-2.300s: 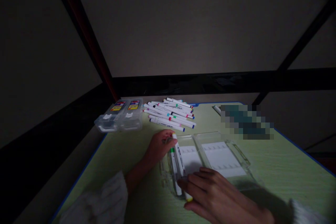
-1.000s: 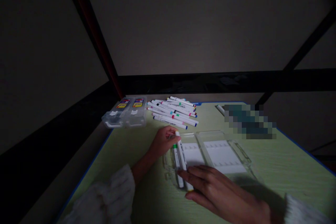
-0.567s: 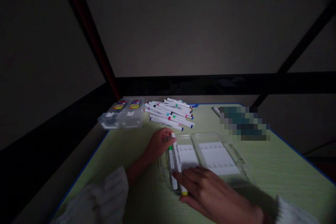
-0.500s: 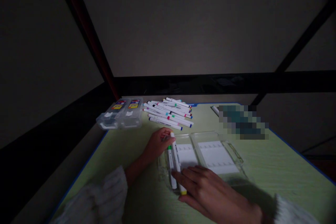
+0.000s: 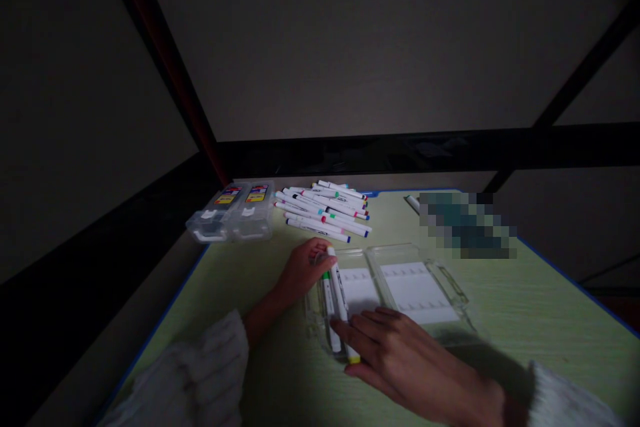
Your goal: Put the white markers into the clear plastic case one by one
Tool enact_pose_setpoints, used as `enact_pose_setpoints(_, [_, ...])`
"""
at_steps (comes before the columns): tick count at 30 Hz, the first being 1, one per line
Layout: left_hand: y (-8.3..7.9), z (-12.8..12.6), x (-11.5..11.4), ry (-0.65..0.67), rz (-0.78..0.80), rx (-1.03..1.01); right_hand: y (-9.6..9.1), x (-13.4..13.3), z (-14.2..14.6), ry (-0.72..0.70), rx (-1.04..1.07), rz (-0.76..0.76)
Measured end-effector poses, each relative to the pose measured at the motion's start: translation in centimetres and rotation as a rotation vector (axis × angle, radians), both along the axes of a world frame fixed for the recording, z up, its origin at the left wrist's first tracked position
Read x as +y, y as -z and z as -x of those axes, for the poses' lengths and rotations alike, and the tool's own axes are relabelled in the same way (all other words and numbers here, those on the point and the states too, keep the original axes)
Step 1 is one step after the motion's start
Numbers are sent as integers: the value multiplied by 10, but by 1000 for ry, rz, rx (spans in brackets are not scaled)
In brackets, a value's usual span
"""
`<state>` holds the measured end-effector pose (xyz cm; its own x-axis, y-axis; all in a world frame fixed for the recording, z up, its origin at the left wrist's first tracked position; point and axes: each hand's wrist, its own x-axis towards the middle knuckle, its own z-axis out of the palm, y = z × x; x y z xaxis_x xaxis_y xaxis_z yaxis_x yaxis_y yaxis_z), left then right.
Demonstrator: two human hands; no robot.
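An open clear plastic case (image 5: 425, 293) with white paper liners lies flat on the green table (image 5: 240, 287). Two white markers lie in its left half: one with a green band (image 5: 327, 300) and one with a yellow cap end (image 5: 343, 300). My left hand (image 5: 300, 270) curls round the far ends of these markers at the case's far left corner. My right hand (image 5: 405, 360) rests on the near edge of the case, its fingertips pressing on the near end of the yellow-capped marker.
A pile of several white markers (image 5: 323, 210) with coloured caps lies at the far middle of the table. Two closed clear cases (image 5: 233, 217) with coloured labels sit at the far left corner. A blurred dark object (image 5: 465, 223) lies at the far right.
Both hands stay on the two markers in the case; the right fingertips have shifted slightly along the near end of the yellow-capped marker. The view has moved a little.
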<state>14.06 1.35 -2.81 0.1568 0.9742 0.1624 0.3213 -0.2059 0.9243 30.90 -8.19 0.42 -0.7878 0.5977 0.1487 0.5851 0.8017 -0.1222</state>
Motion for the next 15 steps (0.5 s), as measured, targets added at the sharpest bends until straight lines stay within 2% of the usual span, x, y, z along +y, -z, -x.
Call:
enact_pose_setpoints(8, [0, 0, -1, -14, 12, -83, 4, -1, 0, 1, 10, -66])
enact_pose_setpoints(15, [-2, 2, 1, -93, -21, -185, -1, 1, -4, -24, 88, -167])
